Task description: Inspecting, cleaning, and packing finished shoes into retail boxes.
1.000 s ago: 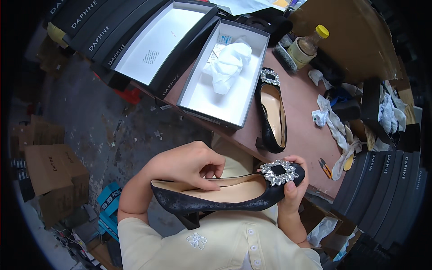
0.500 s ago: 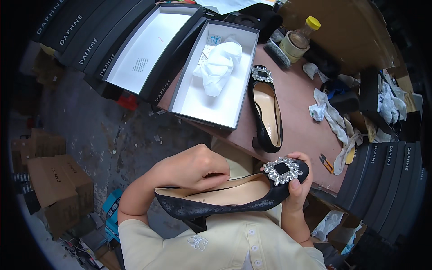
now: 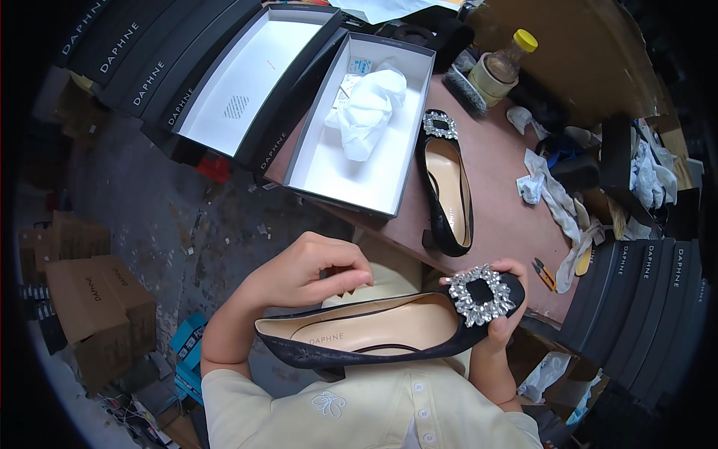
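A black high-heeled pump (image 3: 396, 329) with a beige insole lies sideways before my body, its toe to the right. On its toe sits a square rhinestone buckle (image 3: 479, 295). My right hand (image 3: 502, 318) grips this toe, thumb on the near side and fingers on the far side. My left hand (image 3: 318, 269) hovers just beyond the shoe's far rim with curled fingers; anything inside them is hidden. A matching pump (image 3: 446, 191) stands on the table, toe away from me, beside an open shoebox (image 3: 321, 168) that holds crumpled white tissue (image 3: 366, 112).
The box lid (image 3: 239, 97) lies left of the shoebox, next to several dark shoeboxes (image 3: 120, 67). On the brownish table (image 3: 501, 217) are orange-handled thread snips (image 3: 544, 275), a brush (image 3: 465, 93), a yellow-capped bottle (image 3: 499, 67) and rags (image 3: 557, 196). Cardboard cartons (image 3: 97, 299) stand at the left.
My left hand has lifted out from over the shoe's opening to beyond its far rim. The pump has turned so more of its insole shows, and its toe has shifted slightly right.
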`<state>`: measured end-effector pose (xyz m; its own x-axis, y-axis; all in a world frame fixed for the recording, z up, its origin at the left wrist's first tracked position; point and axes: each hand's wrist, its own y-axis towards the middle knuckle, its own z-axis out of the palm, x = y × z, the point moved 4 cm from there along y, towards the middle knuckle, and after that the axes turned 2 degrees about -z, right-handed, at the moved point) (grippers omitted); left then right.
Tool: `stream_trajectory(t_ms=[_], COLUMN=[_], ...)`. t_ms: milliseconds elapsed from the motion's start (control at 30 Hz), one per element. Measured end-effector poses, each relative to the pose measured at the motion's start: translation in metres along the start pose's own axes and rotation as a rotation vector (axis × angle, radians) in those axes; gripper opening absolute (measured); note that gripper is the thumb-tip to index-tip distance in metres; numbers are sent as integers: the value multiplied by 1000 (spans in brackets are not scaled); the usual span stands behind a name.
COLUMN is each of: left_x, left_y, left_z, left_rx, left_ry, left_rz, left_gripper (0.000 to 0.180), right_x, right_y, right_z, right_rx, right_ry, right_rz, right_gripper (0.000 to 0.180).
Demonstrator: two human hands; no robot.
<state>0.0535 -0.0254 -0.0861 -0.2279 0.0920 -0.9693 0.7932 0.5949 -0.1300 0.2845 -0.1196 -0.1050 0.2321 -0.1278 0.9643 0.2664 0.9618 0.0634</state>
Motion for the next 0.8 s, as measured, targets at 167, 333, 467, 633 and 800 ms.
stream_trajectory(t_ms=[167,333,467,633,800], left_x=[13,31,26,-4,-17], left_y=[-15,-15,-12,29,55], left_z=[4,25,31,46,51], left_rx=[249,406,192,189,278], left_ry=[-259,-333,-208,-98,-42], left_rz=[-202,-230,-306,-147,-80], left_gripper=[49,58,44,25,28], right_x=[8,11,21,-12,-16], right_y=[0,20,33,0,5], right_z=[7,6,-93,-202,-231], right_rx=[168,341,-158,-122,-69], right_ry=[166,238,-1119,-1660,-1456], right_rz=[-242,-314,-90,-35,61], right_gripper=[78,77,48,38,18])
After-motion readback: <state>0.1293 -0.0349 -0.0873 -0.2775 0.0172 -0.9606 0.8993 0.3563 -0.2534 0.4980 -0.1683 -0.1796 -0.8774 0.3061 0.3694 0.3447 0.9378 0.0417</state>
